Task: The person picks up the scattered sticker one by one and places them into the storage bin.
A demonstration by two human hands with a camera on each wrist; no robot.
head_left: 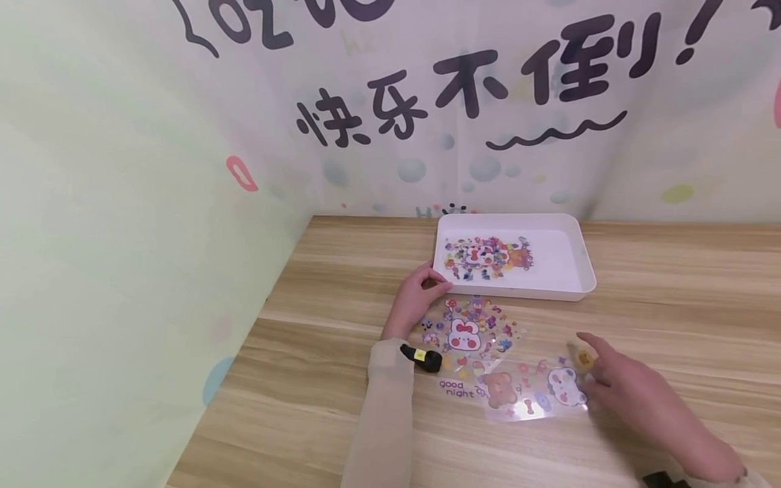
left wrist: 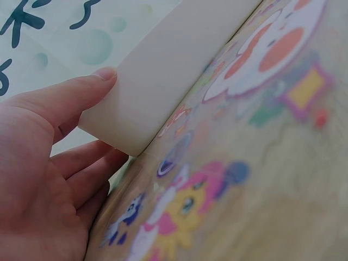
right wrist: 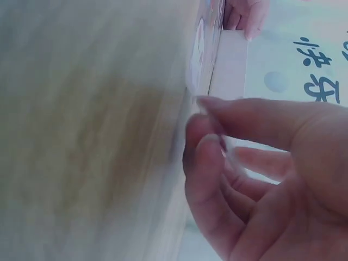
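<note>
My left hand grips the near left corner of a white tray; in the left wrist view, the thumb lies on the tray's wall and the fingers curl at its lower edge. On the right, my right hand pinches a thin clear piece between thumb and fingertips, at the right end of a clear sticker sheet with a bear and a panda. Beside those fingertips shows a small yellow sticker. Nearer the tray lie clear stickers with a white bunny and many small figures.
Inside the tray, colourful stickers with a bunny and a bear lie toward the left. Everything rests on a wood-grain table. A printed cloth with large black characters hangs behind it, and a pale wall borders its left side.
</note>
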